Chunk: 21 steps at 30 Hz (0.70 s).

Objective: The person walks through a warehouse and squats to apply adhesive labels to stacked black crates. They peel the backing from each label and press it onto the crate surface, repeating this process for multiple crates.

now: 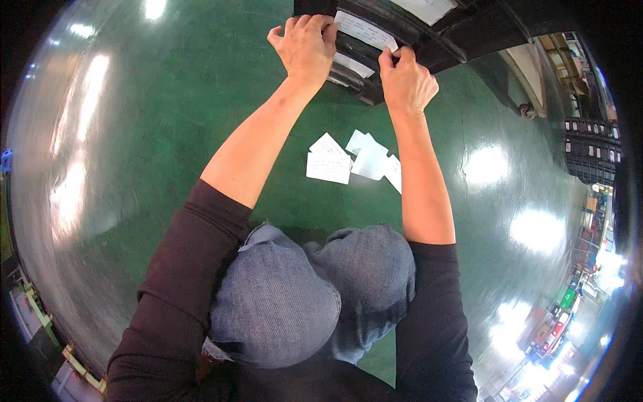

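My left hand (305,47) curls its fingers over the near edge of a black crate (402,40) at the far side, beside a white paper label (365,30); my right hand (405,84) pinches that label's right end against the crate's wall. The fingertips of both hands are hidden, and the crate is cut off by the top rim. Nearer me, loose white slips (355,161) lie scattered flat on the glossy green floor (154,134), between my forearms. My denim-covered knees (315,295) block the nearest floor
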Motion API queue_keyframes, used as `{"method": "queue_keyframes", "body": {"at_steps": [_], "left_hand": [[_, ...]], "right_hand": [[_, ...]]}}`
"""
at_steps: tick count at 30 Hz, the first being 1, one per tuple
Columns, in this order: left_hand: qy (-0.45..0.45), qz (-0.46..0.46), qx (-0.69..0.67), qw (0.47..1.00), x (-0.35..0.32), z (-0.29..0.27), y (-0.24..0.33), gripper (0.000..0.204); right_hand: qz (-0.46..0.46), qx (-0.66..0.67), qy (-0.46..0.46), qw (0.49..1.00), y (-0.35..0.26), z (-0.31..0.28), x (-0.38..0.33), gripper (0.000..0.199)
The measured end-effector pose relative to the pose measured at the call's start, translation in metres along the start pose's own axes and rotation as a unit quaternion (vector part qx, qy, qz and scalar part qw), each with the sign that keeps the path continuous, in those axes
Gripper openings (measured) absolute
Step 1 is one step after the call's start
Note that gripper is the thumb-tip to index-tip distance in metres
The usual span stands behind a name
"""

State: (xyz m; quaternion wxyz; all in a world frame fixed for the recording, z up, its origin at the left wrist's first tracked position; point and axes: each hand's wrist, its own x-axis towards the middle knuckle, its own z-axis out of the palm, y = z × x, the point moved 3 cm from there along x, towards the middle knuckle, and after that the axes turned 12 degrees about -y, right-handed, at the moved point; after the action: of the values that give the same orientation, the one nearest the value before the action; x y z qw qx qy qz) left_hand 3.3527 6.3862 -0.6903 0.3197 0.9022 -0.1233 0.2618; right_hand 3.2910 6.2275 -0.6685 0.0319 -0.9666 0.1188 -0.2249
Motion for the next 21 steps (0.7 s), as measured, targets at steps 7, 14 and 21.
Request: {"method": "queue_keyframes", "body": {"at_steps": [7,14,21], "left_hand": [[-0.008,-0.025,0.026,0.999,0.002,0.002,0.003,0.013],[-0.029,-0.04,0.027,0.998,0.001,0.002,0.003,0.015],[-0.065,-0.032,0.019,0.997,0.005,-0.007,0.002,0.013]], "right_hand": [[-0.007,-0.05,-0.079,0.996,-0.006,-0.016,0.009,0.034],[-0.028,-0.012,-0.257,0.966,-0.022,-0.026,0.01,0.032],[-0.025,0.319,-0.129,0.939,-0.016,0.004,0.02,0.022]]}}
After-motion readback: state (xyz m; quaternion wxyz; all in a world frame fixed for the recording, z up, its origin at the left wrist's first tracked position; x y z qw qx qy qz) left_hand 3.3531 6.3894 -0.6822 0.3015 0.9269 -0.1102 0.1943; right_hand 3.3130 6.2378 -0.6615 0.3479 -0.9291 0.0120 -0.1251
